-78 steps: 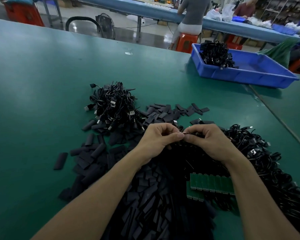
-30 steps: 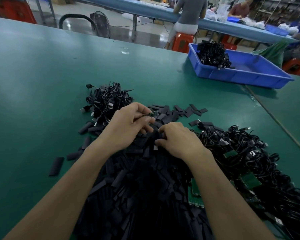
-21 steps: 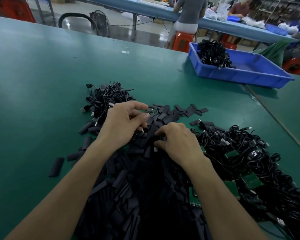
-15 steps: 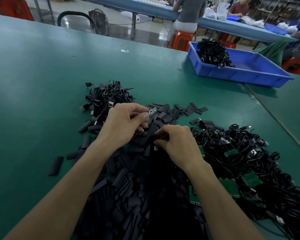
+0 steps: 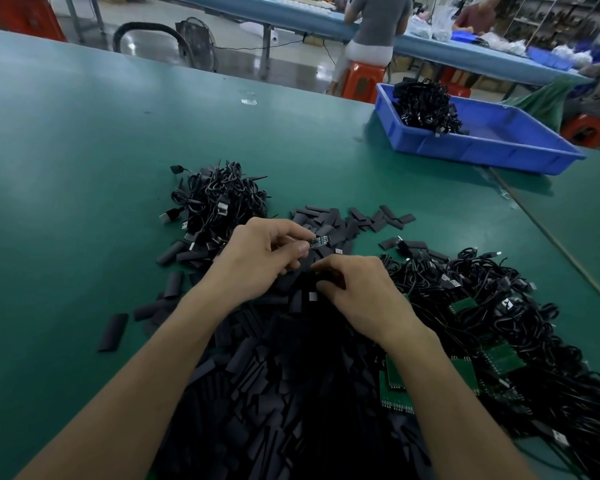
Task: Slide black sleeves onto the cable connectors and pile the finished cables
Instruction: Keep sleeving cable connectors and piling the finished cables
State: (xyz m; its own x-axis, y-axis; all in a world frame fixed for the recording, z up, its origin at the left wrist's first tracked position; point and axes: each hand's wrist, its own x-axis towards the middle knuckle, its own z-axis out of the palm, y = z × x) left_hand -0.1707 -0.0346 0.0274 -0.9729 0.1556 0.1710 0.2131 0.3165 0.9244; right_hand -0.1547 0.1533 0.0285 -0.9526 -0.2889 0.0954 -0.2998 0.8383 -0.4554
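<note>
Head view: a blue tray (image 5: 482, 150) holding cables stands far right on the tabletop (image 5: 84, 161), which extends wide to the left. The finished pile (image 5: 219, 202) lies just beyond the left grip (image 5: 257, 258), which pinches a bare connector (image 5: 321, 241). The right grip (image 5: 357, 292) curls into the loose sleeves (image 5: 284, 393) — whether it holds one cannot be told. Unsleeved cables (image 5: 499, 323) crowd the right edge.

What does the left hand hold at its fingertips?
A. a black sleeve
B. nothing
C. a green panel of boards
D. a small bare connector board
D: the left hand pinches a small bare connector board between thumb and fingers, above the pile of black sleeves.
</note>
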